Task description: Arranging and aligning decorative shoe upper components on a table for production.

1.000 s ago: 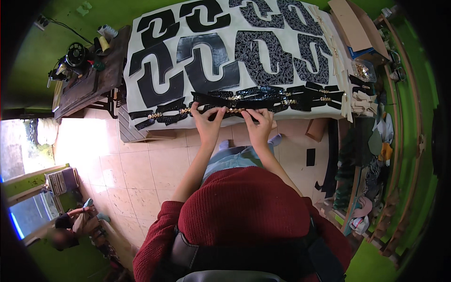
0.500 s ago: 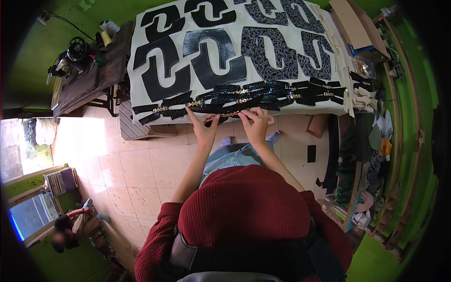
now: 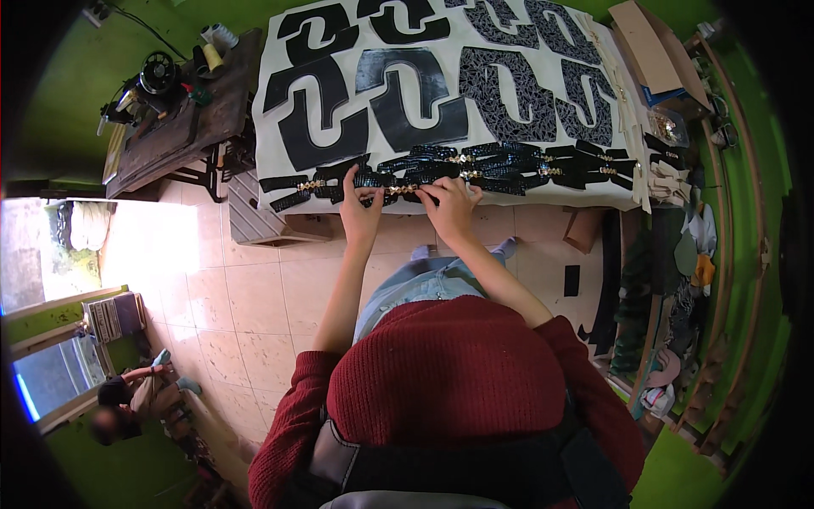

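At the near edge of the table, both my hands are on a black strap with a gold chain-like link [image 3: 403, 190] in its middle. My left hand [image 3: 361, 212] pinches around the strap's left part, thumb and index finger curved. My right hand [image 3: 454, 208] pinches just right of the gold link. Beyond and beside it lie several similar glossy black straps [image 3: 504, 161] with gold links, packed in a row. Another gold-linked strap [image 3: 311, 185] lies just left of my left hand. My fingers hide both ends of the strap.
Large black curved cut pieces [image 3: 415, 127] and patterned grey-black ones [image 3: 509, 102] lie on the white-covered table [image 3: 270, 161]. A sewing machine [image 3: 157, 81] is on a wooden table at left. A cardboard box [image 3: 649, 47] stands back right. A person [image 3: 140, 394] sits at lower left.
Both hands have moved away from my body and a little left, carrying the gold-linked strap from the table's near edge onto it, against the row of straps. The view has shifted slightly.
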